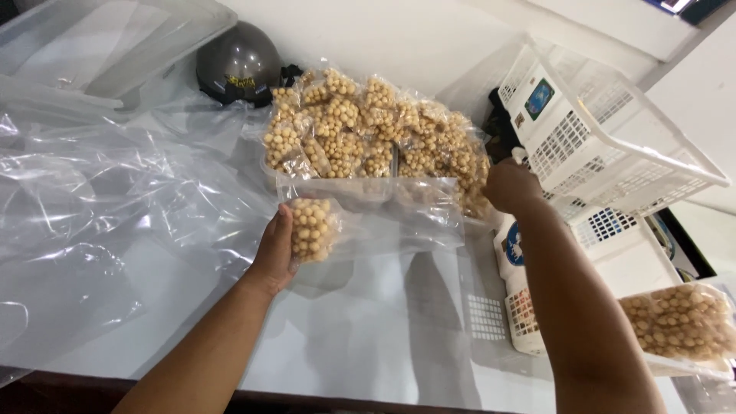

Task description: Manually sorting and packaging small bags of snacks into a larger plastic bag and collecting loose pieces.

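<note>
My left hand [276,249] holds a clear plastic bag [368,211] by its left end, where a clump of small yellow-tan balls [311,227] sits inside. The bag stretches right, mostly empty. My right hand [510,186] reaches forward with curled fingers at the right edge of a pile of sealed packets of the same balls [368,126], next to a white basket. Whether it grips anything is hidden.
A tilted white mesh basket [606,138] rests on another white basket [613,230] at the right. A further packet of balls [678,318] lies at the lower right. Loose clear plastic sheeting [92,207] covers the left. A dark helmet [238,61] and a clear bin [107,42] sit behind.
</note>
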